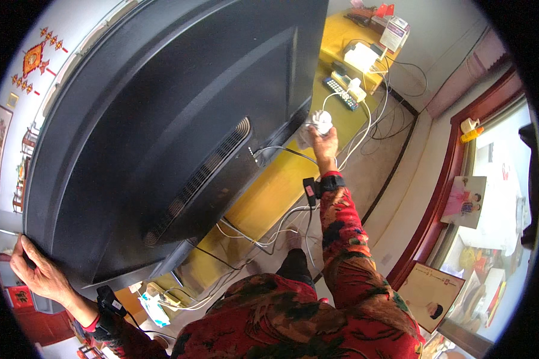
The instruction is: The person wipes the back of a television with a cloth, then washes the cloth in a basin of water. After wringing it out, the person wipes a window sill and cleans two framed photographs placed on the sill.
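Note:
The back of a large black flat-screen television [170,112] fills the left and middle of the view. At its near left corner, my left hand [38,271] grips the rim, some fingers hidden round the far side. My right hand [323,141] holds a crumpled white cloth [321,122] above the yellow cabinet top [269,193], close to the foot of the television. A dark cable [292,150] runs from the television's back towards my right wrist.
Beyond my right hand lie a black remote control [339,94], a white power strip [357,92] and a white box [361,58]. Loose cables [269,238] trail down behind the cabinet. A second power strip [164,294] is near my left forearm. A red window frame [431,193] stands at the right.

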`<state>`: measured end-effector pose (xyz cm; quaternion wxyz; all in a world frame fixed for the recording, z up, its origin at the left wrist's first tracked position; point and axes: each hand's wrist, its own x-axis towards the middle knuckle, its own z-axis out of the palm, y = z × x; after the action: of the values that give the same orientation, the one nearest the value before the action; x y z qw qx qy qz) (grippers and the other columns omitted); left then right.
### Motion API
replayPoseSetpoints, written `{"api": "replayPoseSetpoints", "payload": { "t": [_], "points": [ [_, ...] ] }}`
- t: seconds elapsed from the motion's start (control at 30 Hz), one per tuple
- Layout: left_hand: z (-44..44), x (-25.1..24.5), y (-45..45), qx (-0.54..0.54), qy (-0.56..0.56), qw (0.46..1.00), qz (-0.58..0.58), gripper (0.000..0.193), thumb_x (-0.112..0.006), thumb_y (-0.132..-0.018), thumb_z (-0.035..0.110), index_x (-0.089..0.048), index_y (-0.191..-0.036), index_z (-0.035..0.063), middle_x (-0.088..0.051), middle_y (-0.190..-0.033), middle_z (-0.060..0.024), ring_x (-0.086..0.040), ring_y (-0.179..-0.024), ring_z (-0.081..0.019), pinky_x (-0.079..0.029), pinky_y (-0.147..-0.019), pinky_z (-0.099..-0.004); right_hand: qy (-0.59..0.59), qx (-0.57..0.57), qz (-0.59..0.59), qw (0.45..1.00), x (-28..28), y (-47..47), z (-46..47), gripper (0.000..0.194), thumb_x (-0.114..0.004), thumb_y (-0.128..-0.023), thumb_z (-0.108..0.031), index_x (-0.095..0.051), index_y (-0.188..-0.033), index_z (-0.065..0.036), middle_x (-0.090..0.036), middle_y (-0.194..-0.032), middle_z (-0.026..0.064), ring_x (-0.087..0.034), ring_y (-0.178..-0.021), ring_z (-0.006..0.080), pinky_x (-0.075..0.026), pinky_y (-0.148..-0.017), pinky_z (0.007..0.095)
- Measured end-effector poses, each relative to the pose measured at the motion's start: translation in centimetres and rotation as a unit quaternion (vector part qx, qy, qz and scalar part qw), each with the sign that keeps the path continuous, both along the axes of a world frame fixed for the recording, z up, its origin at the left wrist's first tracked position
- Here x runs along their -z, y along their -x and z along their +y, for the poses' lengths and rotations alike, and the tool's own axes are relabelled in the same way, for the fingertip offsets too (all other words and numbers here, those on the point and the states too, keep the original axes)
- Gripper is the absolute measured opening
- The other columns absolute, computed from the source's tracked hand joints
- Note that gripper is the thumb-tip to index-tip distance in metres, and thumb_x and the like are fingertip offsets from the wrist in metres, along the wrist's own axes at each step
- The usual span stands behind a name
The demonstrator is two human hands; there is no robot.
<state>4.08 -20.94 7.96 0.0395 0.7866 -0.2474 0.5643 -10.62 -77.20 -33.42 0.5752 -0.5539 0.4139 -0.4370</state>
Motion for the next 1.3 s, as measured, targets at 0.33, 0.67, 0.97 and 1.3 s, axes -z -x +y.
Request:
{"api": "replayPoseSetpoints", "payload": {
  "t": [0.33, 0.67, 0.97, 1.3],
  "points": [
    [-0.7, 0.0, -0.2, 0.039, -0.006, 0.999, -0.015, 0.016, -0.061, -0.095, 0.013, -0.065, -0.102, -0.0018, -0.064, -0.094, -0.0101, -0.058, -0.086, -0.0202, -0.046, -0.083, -0.0332, 0.055, 0.004, 0.317, 0.947, -4.4, -5.4, 5.8, 0.051, -0.069, -0.080, -0.037, -0.050, -0.112, -0.002, -0.068, -0.093, 0.0246, -0.067, -0.088, 0.0419, -0.054, -0.078, 0.0468],
    [-0.7, -0.1, -0.2, 0.038, -0.011, 0.999, -0.013, 0.017, -0.061, -0.096, 0.013, -0.065, -0.104, -0.0013, -0.062, -0.095, -0.0098, -0.058, -0.088, -0.0187, -0.047, -0.084, -0.0322, 0.049, 0.012, -0.079, 0.996, -7.5, -3.7, 9.8, 0.034, -0.073, -0.085, -0.019, -0.056, -0.109, -0.002, -0.069, -0.099, 0.0135, -0.065, -0.093, 0.0187, -0.050, -0.084, 0.0326],
    [-1.0, -0.1, 0.2, 0.027, -0.004, 1.000, 0.002, 0.017, -0.061, -0.096, 0.015, -0.065, -0.102, -0.0011, -0.061, -0.094, -0.0091, -0.056, -0.088, -0.0191, -0.045, -0.084, -0.0326, 0.012, -0.042, 0.185, 0.982, -11.4, -3.3, 13.9, 0.055, -0.072, -0.082, -0.041, -0.050, -0.112, 0.000, -0.067, -0.090, 0.0262, -0.067, -0.087, 0.0426, -0.053, -0.077, 0.0454],
    [-1.3, -0.2, 0.1, 0.048, -0.011, 0.999, -0.006, 0.018, -0.061, -0.096, 0.016, -0.064, -0.100, -0.0009, -0.062, -0.092, -0.0095, -0.055, -0.087, -0.0196, -0.045, -0.083, -0.0333, 0.072, 0.099, -0.225, 0.967, -10.5, -7.1, 14.6, 0.033, -0.064, -0.089, -0.021, -0.053, -0.112, 0.000, -0.057, -0.103, 0.0122, -0.057, -0.100, 0.0240, -0.045, -0.090, 0.0345]
  ]
}}
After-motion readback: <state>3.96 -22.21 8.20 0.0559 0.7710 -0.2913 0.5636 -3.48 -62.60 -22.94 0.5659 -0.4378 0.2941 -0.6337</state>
